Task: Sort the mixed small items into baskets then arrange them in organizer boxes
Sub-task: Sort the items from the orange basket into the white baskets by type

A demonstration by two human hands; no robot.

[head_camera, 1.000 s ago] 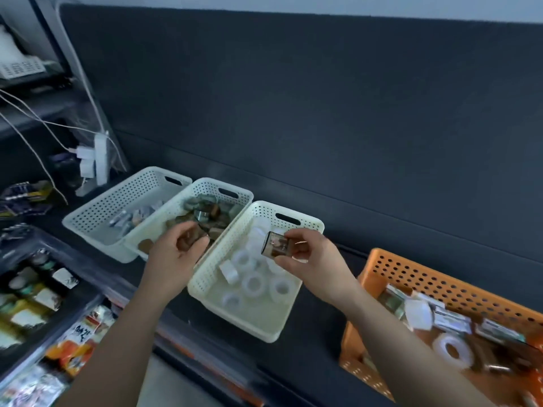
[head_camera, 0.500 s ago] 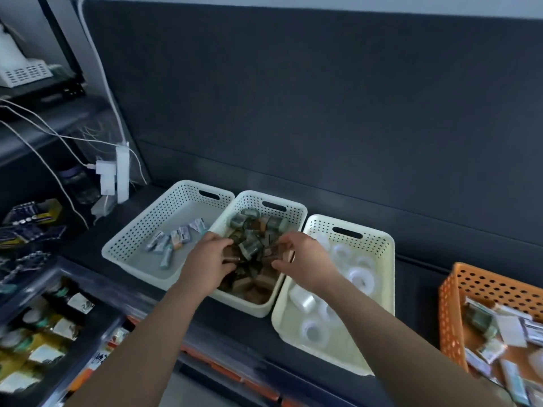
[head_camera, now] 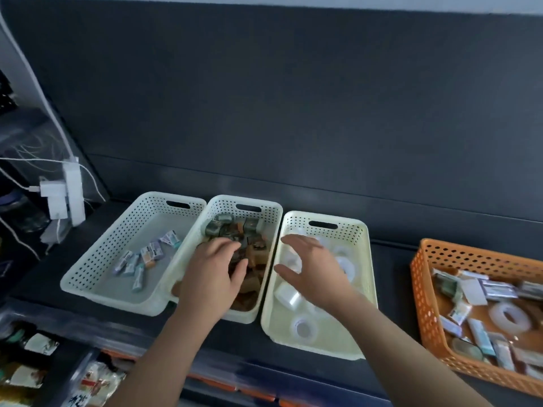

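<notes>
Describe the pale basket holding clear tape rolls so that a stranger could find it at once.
On the dark shelf, three pale perforated plastic baskets stand in a row, left of an orange perforated plastic basket. The one meant is the rightmost pale basket, nearest the orange one. Only it holds clear tape rolls; its neighbours hold brownish items and small flat packets.
</notes>
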